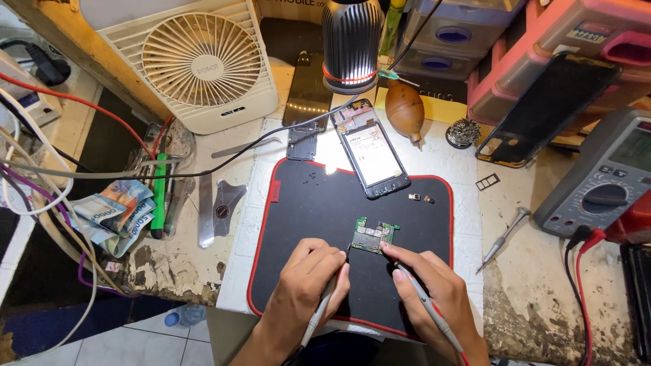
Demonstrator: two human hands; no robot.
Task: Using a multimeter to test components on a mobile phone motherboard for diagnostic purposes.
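Observation:
A small green circuit board lies on a black mat with red edging. My left hand grips a thin probe whose tip meets the board's left edge. My right hand grips a second probe with a red lead, its tip at the board's right edge. An opened phone lies face-down at the mat's far edge, lit by a lamp. Two tiny parts rest on the mat beside the phone.
A multimeter sits at the right with leads plugged in. A screwdriver, a phone back cover, a brown air blower, a white fan, banknotes, tweezers and cables surround the mat.

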